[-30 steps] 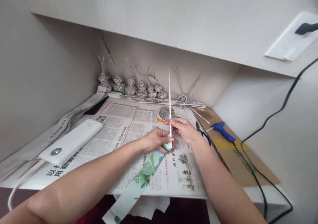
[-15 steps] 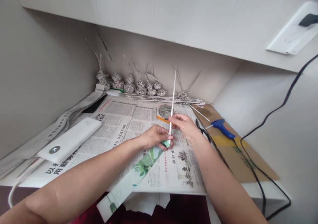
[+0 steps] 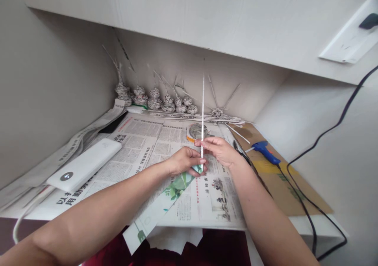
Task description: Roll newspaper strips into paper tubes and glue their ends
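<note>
My left hand is closed over the upper end of a long white paper strip printed with green leaves. The strip slants down toward me past the front edge of the table. At that end it meets a thin white rolled paper stick, which stands nearly upright. Just above, my right hand pinches this stick between thumb and fingers. Whether a rod lies inside the stick is hidden. Behind my hands rests a round grey coil on a small card.
Newspaper covers the table. Several woven paper gourds line the back wall, with a pile of paper sticks before them. A white power bank lies left; a blue glue gun and scissors lie right, by cardboard.
The stick has turned more upright, its top moving left. The strip has shortened below my left hand, its free end drawn up and right. Both hands keep their hold.
</note>
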`<state>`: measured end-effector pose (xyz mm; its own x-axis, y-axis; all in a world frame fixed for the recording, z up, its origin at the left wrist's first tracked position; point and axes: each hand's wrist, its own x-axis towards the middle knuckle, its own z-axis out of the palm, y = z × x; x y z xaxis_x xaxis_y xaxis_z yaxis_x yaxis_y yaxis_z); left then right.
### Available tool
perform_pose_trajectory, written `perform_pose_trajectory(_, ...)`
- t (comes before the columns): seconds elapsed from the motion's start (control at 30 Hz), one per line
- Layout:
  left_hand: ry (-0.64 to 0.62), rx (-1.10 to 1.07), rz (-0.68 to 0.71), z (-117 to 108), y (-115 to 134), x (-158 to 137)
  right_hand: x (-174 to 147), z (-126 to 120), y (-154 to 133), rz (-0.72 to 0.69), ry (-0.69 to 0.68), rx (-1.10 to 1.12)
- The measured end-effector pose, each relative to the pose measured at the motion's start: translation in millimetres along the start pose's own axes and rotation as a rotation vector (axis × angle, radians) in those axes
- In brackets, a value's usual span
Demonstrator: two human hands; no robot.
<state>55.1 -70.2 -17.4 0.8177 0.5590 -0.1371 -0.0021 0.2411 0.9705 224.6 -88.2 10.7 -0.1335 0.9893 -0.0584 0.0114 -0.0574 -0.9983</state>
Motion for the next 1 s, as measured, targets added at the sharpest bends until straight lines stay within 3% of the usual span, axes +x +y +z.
perform_pose_trajectory(0.13,0.006,0.01,-0.011,-0.6,0.3,0.8,1.4,-0.1,0.6,-0.05,0.129,0.002)
perform_pose_trajectory(0.3,0.0,0.005,0.002,-1.1,-0.6,2.0,0.7,-0.2,-0.6,-0.029,-0.001,0.004)
perform_pose_trajectory(0.47,0.025,0.018,-0.025,0.9,2.3,-0.1,1.3,0.6,-0.7,-0.042,0.14,0.015)
perform_pose_trajectory(0.67,0.008,0.007,0.004,-0.2,2.0,0.3,-3.7,-1.8,-6.5,0.02,-0.052,0.051)
perform_pose_trajectory(0.87,0.009,0.007,0.0,0.5,1.9,0.5,-0.1,-1.4,-2.3,-0.035,0.106,0.078)
perform_pose_trajectory(1.0,0.002,0.008,0.021,0.1,1.6,1.0,-1.4,-1.1,-3.4,0.003,-0.003,0.041)
